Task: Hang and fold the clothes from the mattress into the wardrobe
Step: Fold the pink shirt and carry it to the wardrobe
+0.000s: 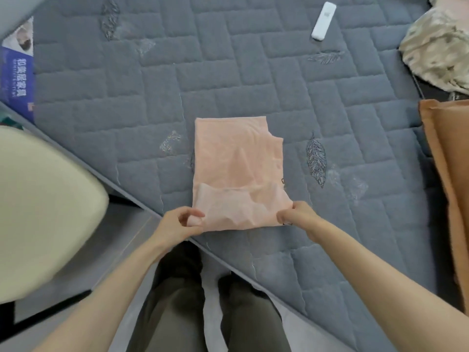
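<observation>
A: Anything holding stuff?
B: Only the grey quilted mattress (127, 85); on it a peach-pink folded garment (236, 163) at centre frame, a white remote (324, 21) at top right of centre, a camouflage-print garment (436, 47) bunched at upper right, and an orange-brown cloth (446, 161) at the right edge.
A: The pink one, how does it look?
B: Folded to a narrow upright rectangle, fairly smooth; its far end is stepped at the right corner; its near end is doubled back over itself and wrinkled, close to the mattress's near edge.
A: Hands?
B: The left hand (177, 224) pinches the near-left corner between thumb and fingers; the right hand (297, 217) pinches the near-right corner, fingers curled on the fabric.
A: Rest?
B: A blue printed label (16, 82) at upper left; a cream rounded object (43, 212) at left, blurred, can't tell what; dark trousers (177, 301) at the bottom.
</observation>
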Motion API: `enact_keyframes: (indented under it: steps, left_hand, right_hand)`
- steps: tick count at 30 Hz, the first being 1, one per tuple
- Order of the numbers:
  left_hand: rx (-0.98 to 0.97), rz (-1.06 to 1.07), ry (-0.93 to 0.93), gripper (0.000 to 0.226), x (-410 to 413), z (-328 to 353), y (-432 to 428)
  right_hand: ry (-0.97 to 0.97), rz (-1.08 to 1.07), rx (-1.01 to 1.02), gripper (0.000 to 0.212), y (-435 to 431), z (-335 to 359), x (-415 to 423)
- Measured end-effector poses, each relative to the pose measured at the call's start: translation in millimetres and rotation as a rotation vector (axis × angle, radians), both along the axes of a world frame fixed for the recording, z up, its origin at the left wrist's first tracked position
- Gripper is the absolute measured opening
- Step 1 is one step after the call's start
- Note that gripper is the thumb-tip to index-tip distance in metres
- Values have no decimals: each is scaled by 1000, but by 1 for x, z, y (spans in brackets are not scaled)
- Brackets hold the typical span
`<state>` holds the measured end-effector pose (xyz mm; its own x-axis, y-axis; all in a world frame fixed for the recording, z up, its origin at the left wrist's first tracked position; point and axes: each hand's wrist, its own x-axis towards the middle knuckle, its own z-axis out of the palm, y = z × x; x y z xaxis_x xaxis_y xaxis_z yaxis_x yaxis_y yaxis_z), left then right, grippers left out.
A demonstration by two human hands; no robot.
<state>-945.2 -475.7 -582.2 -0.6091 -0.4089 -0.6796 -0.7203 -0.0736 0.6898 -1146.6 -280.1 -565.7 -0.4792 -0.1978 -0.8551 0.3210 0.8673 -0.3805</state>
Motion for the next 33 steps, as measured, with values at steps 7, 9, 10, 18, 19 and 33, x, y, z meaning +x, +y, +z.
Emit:
enact_keyframes:
  steps: [7,9,10,18,19,33]
  left_hand:
    - [-140,226,255,23,-45,2,-42]
    - [-14,314,342,29,-75,2,-65]
    - [48,323,382,34,-91,2,-78]
    - [-100,171,67,79,-155,-61,-118]
    - [-123,165,23,83,-157,-67,-114]
    - [-381,397,-142,49,-211,-111,-91]
  right_hand:
    - [200,-277,-219,11,-34,-2,-30]
    - [242,-364,-296,17,-55,0,-50]
    - [254,-396,-342,16,-66,2,-62]
    - [530,-184,-188,82,-108,-68,-96]
    - [507,-172,-167,85,-111,-77,-96]
    - [614,-308,107,47,-152,-122,-115]
